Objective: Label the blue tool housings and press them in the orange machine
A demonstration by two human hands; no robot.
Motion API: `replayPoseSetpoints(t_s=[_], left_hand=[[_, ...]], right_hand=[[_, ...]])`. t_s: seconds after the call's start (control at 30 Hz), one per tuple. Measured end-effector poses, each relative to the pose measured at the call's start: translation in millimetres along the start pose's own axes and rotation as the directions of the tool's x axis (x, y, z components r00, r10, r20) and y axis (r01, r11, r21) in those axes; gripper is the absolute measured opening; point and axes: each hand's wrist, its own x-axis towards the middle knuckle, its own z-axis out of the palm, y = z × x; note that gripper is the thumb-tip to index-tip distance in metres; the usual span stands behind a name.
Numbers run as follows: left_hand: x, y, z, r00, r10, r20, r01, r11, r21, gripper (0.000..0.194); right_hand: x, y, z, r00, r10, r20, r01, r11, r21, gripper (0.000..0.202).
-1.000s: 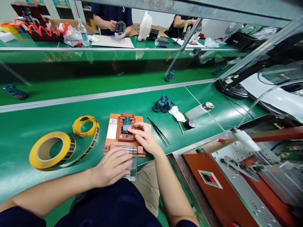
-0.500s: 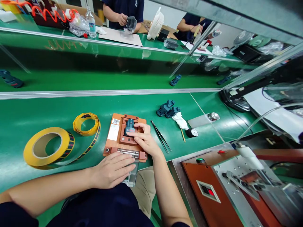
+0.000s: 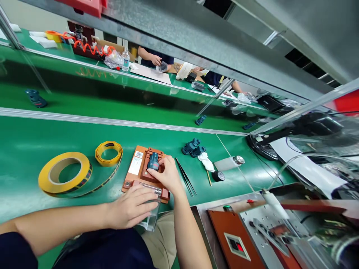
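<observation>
A small dark-blue plastic tool housing point(image 3: 153, 161) with a red mark lies in the recess of an orange-brown fixture point(image 3: 131, 175). My right hand point(image 3: 167, 175) grips this housing from its right side, thumb at the near end and fingers at the far side. Stretched flat over the fixture's front edge, my left hand point(image 3: 134, 205) rests above the hinge rod and a clear plastic cover point(image 3: 151, 220), which hangs at the table edge and is partly hidden. Black tweezers point(image 3: 186, 177) lie just right of the fixture.
On the left are a large yellow label roll point(image 3: 46, 173) and a smaller yellow roll point(image 3: 110, 163). Dark-blue housings point(image 3: 191, 146), white tissue point(image 3: 206, 162), a dial gauge point(image 3: 218, 176) and a metal-capped bottle point(image 3: 226, 163) lie rightward. An orange machine point(image 3: 221, 231) stands front right.
My view has tilted upward and shifted. My right fingers have gone from lying over the housing to gripping it between thumb and fingers. The left hand stays at the fixture's front.
</observation>
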Motion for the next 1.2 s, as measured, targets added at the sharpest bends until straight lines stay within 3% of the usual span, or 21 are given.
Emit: replayPoseSetpoints(t_s=[0.1,0.13,0.2,0.27,0.3,0.33,0.4,0.47,0.57,0.67,0.77,0.83,1.03,1.2], left_hand=[[14.4,-2.9,-12.7,0.979,-0.146,-0.141,0.142,0.989,-0.038,0.038],[22.5,-6.1,-17.4,0.942,-0.257,-0.215,0.247,0.966,-0.073,0.037],[42.7,-15.3,-25.4,0.793,-0.520,-0.316,0.458,0.852,-0.252,0.034],[64.9,-25.4,-29.7,0.636,-0.734,-0.236,0.528,0.638,-0.561,0.038],[75.5,-29.6,-30.3,0.592,-0.795,-0.132,0.510,0.496,-0.703,0.042],[85.1,-32.5,-29.9,0.573,-0.819,-0.019,0.475,0.352,-0.807,0.047],[100.8,-34.0,-27.3,0.572,-0.809,0.137,0.413,0.140,-0.900,0.051],[111.8,-30.4,-23.5,0.577,-0.800,0.164,0.372,0.079,-0.925,0.050],[121.8,-21.6,-17.2,0.617,-0.778,0.119,0.338,0.125,-0.933,0.044],[126.2,-16.0,-11.0,0.671,-0.733,0.111,0.331,0.163,-0.929,0.040],[126.5,-15.1,-5.6,0.703,-0.701,0.123,0.315,0.152,-0.937,0.038],[125.6,-15.9,-3.6,0.710,-0.691,0.135,0.311,0.136,-0.941,0.037],[123.1,-19.3,-3.4,0.700,-0.699,0.148,0.333,0.137,-0.933,0.038],[122.4,-19.1,0.1,0.692,-0.716,0.086,0.374,0.255,-0.892,0.036]], right_hand=[[-4.7,-15.5,-10.2,0.998,0.044,-0.041,-0.039,0.994,0.103,0.037],[-7.5,-21.0,-15.2,0.998,0.056,-0.035,-0.049,0.985,0.168,0.035],[-15.0,-31.7,-26.3,0.999,0.039,-0.020,-0.033,0.966,0.256,0.039],[-24.3,-41.1,-37.3,0.999,-0.017,-0.046,0.028,0.969,0.247,0.044],[-29.2,-44.8,-42.3,0.997,-0.033,-0.069,0.048,0.972,0.229,0.045],[-34.0,-47.7,-46.8,0.995,-0.032,-0.095,0.053,0.972,0.228,0.046],[-43.2,-50.8,-54.4,0.990,0.022,-0.141,0.022,0.953,0.303,0.048],[-51.1,-51.1,-59.7,0.984,0.101,-0.145,-0.026,0.894,0.446,0.047],[-60.0,-48.9,-61.9,0.982,0.187,-0.037,-0.114,0.735,0.668,0.036],[-65.2,-48.3,-55.4,0.961,0.274,0.045,-0.186,0.513,0.838,0.032],[-66.9,-52.2,-44.9,0.933,0.356,0.042,-0.150,0.282,0.948,0.038],[-66.5,-56.0,-39.7,0.915,0.403,0.034,-0.118,0.187,0.975,0.038],[-62.0,-61.4,-38.6,0.889,0.450,0.086,-0.133,0.074,0.988,0.041],[-60.3,-68.3,-39.0,0.867,0.302,0.398,-0.339,-0.229,0.913,0.052]])
